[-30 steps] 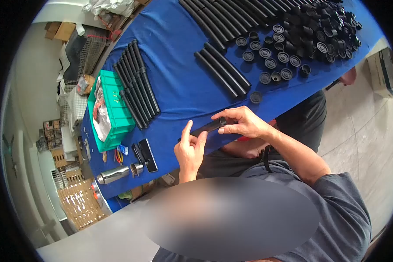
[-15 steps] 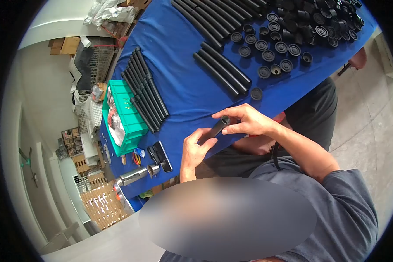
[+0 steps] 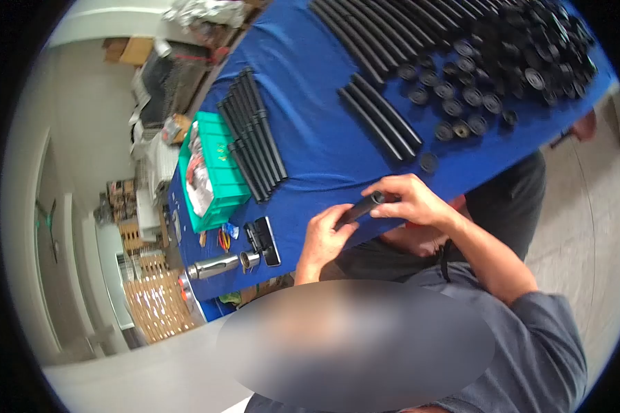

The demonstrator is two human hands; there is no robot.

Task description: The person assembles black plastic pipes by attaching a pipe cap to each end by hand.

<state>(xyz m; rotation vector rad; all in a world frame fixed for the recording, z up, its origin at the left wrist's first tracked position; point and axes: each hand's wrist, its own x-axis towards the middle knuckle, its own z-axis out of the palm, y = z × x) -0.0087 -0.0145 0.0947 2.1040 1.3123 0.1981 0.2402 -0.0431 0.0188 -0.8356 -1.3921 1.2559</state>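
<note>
A short black plastic tube is held at a slant between my two hands over the front edge of the blue-covered table. My left hand wraps round its lower part, which the fingers partly hide. With thumb and fingers, my right hand grips the tube's upper end, where a round opening shows. Just beyond that hand a single round black cap lies on the cloth. Three black tubes lie side by side farther back.
Many round black caps spread and heap at the back right, beside a row of long tubes. Joined tubes lie left, by a green crate. A phone and steel flask sit near the left edge.
The camera view has shifted, so the table and hands appear farther right. Both hands still hold the tube, and more of its upper length shows between them.
</note>
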